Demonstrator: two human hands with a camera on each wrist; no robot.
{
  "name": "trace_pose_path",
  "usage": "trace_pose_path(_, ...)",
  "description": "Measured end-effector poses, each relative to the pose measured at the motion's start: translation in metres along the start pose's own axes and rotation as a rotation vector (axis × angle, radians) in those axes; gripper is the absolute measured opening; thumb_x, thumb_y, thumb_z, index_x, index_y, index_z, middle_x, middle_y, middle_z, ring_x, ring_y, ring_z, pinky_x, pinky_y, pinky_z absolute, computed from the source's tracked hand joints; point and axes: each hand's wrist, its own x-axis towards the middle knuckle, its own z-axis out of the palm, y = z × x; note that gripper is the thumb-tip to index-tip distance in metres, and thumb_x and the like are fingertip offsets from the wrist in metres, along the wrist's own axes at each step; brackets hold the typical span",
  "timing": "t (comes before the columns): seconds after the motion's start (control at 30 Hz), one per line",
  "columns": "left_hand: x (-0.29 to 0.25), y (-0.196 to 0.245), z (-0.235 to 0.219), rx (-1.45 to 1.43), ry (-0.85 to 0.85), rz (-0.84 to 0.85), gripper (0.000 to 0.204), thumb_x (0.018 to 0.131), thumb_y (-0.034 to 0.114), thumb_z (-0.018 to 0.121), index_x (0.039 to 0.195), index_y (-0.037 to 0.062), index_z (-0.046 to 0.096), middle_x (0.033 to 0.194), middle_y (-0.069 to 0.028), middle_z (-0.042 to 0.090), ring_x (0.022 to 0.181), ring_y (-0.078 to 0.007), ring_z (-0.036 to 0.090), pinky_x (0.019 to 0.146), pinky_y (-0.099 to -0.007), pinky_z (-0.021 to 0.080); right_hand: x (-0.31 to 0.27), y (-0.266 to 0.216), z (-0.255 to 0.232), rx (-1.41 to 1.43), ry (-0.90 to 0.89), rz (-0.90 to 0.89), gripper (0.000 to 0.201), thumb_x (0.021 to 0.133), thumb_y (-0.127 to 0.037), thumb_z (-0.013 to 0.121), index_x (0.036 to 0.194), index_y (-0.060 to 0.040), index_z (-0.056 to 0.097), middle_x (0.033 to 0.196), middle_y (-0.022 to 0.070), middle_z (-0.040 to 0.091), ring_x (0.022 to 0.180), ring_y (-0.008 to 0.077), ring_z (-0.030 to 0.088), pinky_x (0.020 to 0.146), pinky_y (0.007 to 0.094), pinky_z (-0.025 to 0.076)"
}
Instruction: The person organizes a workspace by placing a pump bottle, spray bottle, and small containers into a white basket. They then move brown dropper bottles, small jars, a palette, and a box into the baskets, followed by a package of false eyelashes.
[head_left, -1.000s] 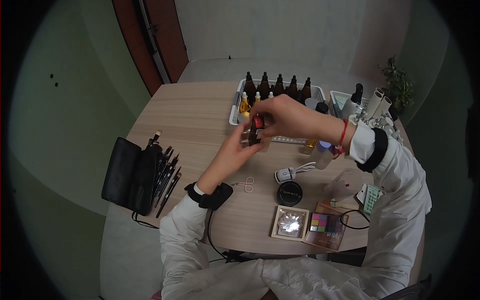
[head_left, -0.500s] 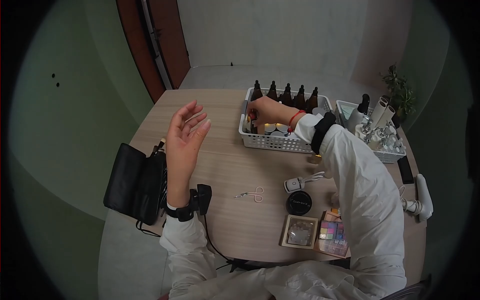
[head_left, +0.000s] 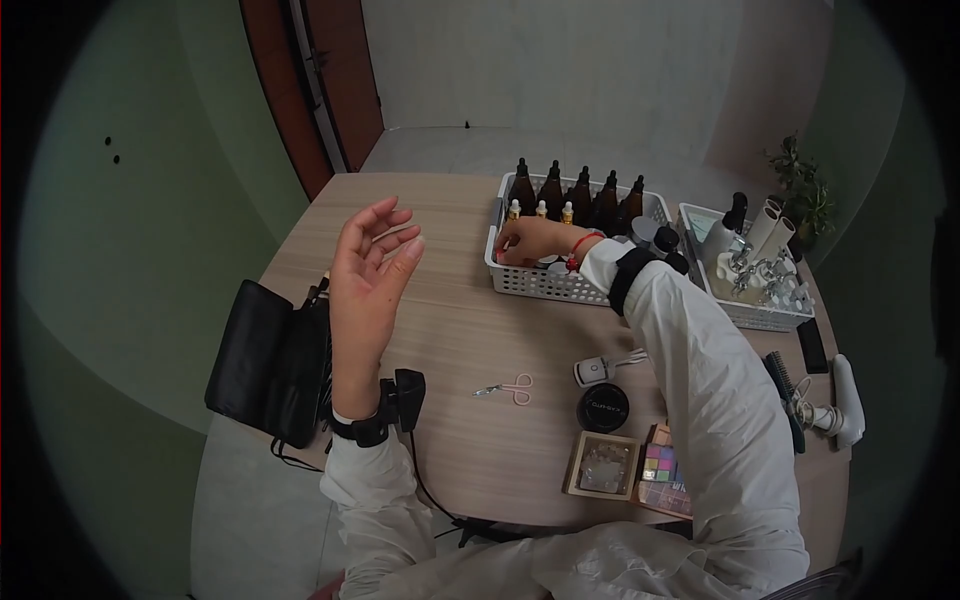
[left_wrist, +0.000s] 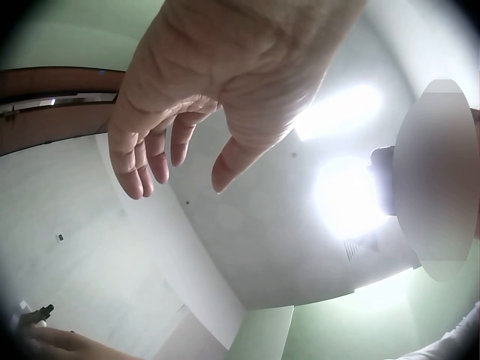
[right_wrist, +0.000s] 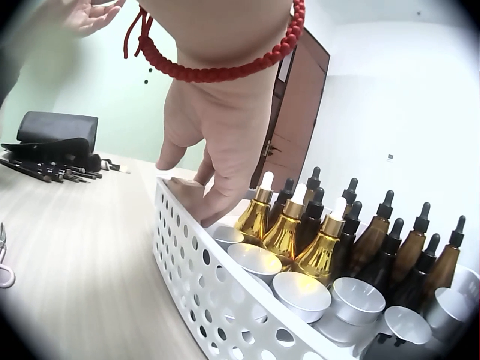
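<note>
My right hand (head_left: 505,248) reaches into the front-left corner of a white perforated basket (head_left: 545,285). In the right wrist view the right hand (right_wrist: 191,187) points down, fingertips dipping behind the basket wall (right_wrist: 225,277), thumb apart, nothing visible between them. A red cord bracelet (right_wrist: 217,67) circles that wrist. Gold dropper bottles (right_wrist: 289,232), amber dropper bottles (right_wrist: 409,240) and silver-lidded jars (right_wrist: 300,292) stand in the basket. My left hand (head_left: 378,250) is raised above the table, empty, with fingers relaxed; the left wrist view shows that left hand (left_wrist: 180,150) against the ceiling.
A black brush roll (head_left: 265,360) with brushes lies at the left table edge. Small scissors (head_left: 510,388), a white device (head_left: 592,370), a black round compact (head_left: 603,407), a square case (head_left: 600,465) and an eyeshadow palette (head_left: 665,470) lie near me. A second basket (head_left: 745,305) stands right.
The right hand carried a dark red-capped bottle from between both hands into the basket's corner and sank lower there. The left hand let go and rose, open, to the left.
</note>
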Motion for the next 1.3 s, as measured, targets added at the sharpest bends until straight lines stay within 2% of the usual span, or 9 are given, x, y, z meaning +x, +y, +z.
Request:
trace_pose_path(0.2,-0.002,0.001,0.0,0.002,-0.013,0.001,0.044,0.09,0.01,0.059,0.13,-0.0008,0.044,0.121,-0.0148,0.053,0.11,-0.023,0.056,0.09,-0.0321,0.049,0.003,-0.006,0.0,-0.069,-0.021,0.272,0.053,0.096,-0.049,0.041,0.1,-0.0006,0.063,0.088,0.0102,0.065,0.077,0.023,0.062,0.075,0.0333,0.051)
trace_pose_path(0.33,-0.002,0.001,-0.001,-0.001,-0.019,0.014,0.043,0.09,0.011,0.059,0.129,-0.0007,0.044,0.121,-0.0148,0.053,0.109,-0.023,0.057,0.089,-0.0321,0.05,0.01,0.003,0.003,-0.164,-0.014,0.248,0.056,0.098,-0.048,0.035,0.1,0.0,0.063,0.089,0.0136,0.065,0.074,0.0279,0.06,0.077,0.0332,0.049)
trace_pose_path(0.5,-0.002,0.003,0.0,0.012,-0.017,0.008,0.043,0.091,0.012,0.059,0.129,-0.0007,0.045,0.12,-0.0149,0.053,0.109,-0.0228,0.057,0.088,-0.0321,0.05,0.032,0.034,0.002,-1.016,-0.092,-0.418,0.029,0.091,-0.026,0.053,0.09,0.0014,0.063,0.09,0.0169,0.063,0.083,0.0329,0.061,0.076,0.0396,0.048)
trace_pose_path(0.63,-0.002,0.006,0.003,-0.055,0.009,-0.055,0.043,0.086,0.005,0.063,0.126,-0.0008,0.046,0.119,-0.0139,0.053,0.103,-0.0174,0.055,0.09,-0.0292,0.045,0.037,0.034,0.001,-0.981,-0.131,-0.454,0.016,0.083,-0.014,0.06,0.089,-0.0029,0.07,0.092,0.0126,0.068,0.086,0.0305,0.064,0.077,0.0374,0.05)
trace_pose_path(0.7,-0.002,0.006,0.003,-0.047,0.009,-0.07,0.043,0.086,0.005,0.063,0.126,-0.0008,0.046,0.119,-0.0139,0.053,0.102,-0.0167,0.055,0.09,-0.0289,0.045,0.016,0.006,0.007,0.021,0.004,0.216,0.022,0.09,-0.018,0.052,0.093,-0.0031,0.068,0.094,0.0097,0.068,0.083,0.0272,0.065,0.074,0.037,0.051)
trace_pose_path(0.83,-0.003,0.009,0.003,-0.039,0.01,-0.064,0.042,0.087,0.006,0.063,0.125,-0.0007,0.047,0.119,-0.0143,0.053,0.102,-0.0161,0.054,0.089,-0.0282,0.045,0.006,-0.008,0.002,-0.126,-0.037,0.17,0.043,0.098,-0.036,0.036,0.105,-0.0025,0.062,0.103,0.0109,0.065,0.076,0.0244,0.066,0.069,0.0353,0.056)
trace_pose_path(1.07,-0.01,0.014,0.011,0.012,-0.019,-0.006,0.033,0.088,0.006,0.063,0.118,-0.0016,0.052,0.113,-0.0113,0.057,0.101,-0.014,0.056,0.086,-0.0253,0.046,-0.037,-0.049,-0.039,-0.365,0.04,0.225,0.046,0.095,-0.038,0.048,0.129,-0.0068,0.048,0.111,0.0125,0.06,0.092,0.0226,0.063,0.073,0.0323,0.055)
trace_pose_path(1.2,-0.026,0.02,0.023,0.15,-0.22,0.026,0.019,0.086,0.004,0.063,0.105,-0.0002,0.058,0.106,-0.0064,0.06,0.097,-0.0119,0.058,0.083,-0.0243,0.046,-0.09,-0.071,-0.064,-0.698,0.19,0.022,0.041,0.09,-0.031,0.059,0.122,-0.0063,0.054,0.109,0.015,0.062,0.094,0.0287,0.063,0.08,0.0371,0.051)
trace_pose_path(1.3,-0.041,0.023,0.051,0.444,-0.578,0.29,0.023,0.078,-0.005,0.059,0.1,0.0015,0.059,0.104,-0.0112,0.058,0.096,-0.0244,0.059,0.083,-0.0325,0.048,-0.147,-0.086,-0.076,-0.689,0.161,-0.097,0.041,0.087,-0.033,0.061,0.117,-0.0055,0.058,0.103,0.0122,0.066,0.089,0.0256,0.064,0.074,0.0365,0.052)
